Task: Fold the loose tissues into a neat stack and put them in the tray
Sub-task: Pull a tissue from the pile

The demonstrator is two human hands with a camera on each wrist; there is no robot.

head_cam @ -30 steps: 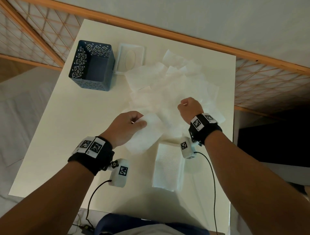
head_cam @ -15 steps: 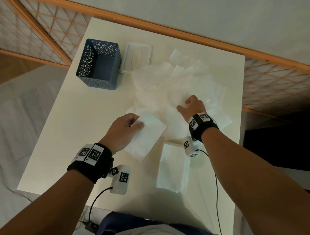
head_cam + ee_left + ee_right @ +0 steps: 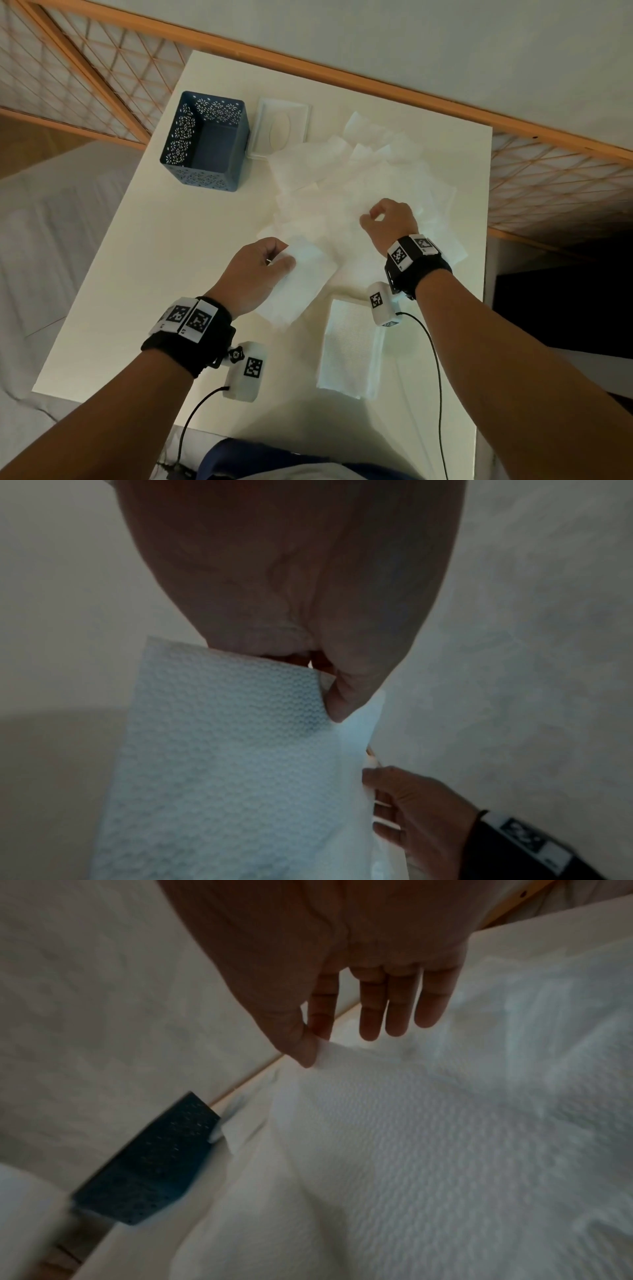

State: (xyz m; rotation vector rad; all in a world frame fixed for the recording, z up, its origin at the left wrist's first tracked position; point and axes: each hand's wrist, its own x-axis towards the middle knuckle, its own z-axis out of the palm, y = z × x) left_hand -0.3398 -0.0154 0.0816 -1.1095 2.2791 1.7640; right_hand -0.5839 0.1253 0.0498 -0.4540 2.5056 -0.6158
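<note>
Left hand (image 3: pixel 255 270) is pinching a folded tissue (image 3: pixel 298 284) between thumb and curled fingers, holding it just above the worktop (image 3: pixel 137 267), near side of the pile (image 3: pixel 359 185). Right hand (image 3: pixel 388 219) is over the middle of the pile, thumb and index finger pinching up one sheet (image 3: pixel 411 1137); the other fingers (image 3: pixel 399 1007) are hanging straight and loose, gripping nothing.

Finished stack (image 3: pixel 351 349) is sitting at the near edge of the worktop, just beside the right wrist camera. Tray (image 3: pixel 205 140) is standing at the far left corner, nothing showing inside it, a white lid (image 3: pixel 282 128) just beside it.

Judging the step: picking the next sheet while the last fold is waiting to go on the stack. Most of the pile is unfolded, so it's early days.

Risks from here:
- Sheets are overlapping, so the right pinch is likely dragging a neighbour up with it and giving a double fold.
- Tissue is thin and limp, so a one-corner lift may be creasing or tearing it.
- One-handed hold on the left may be letting the fold spring open.
- Right wrist cable is trailing beside the stack and could be skewing it.
</note>
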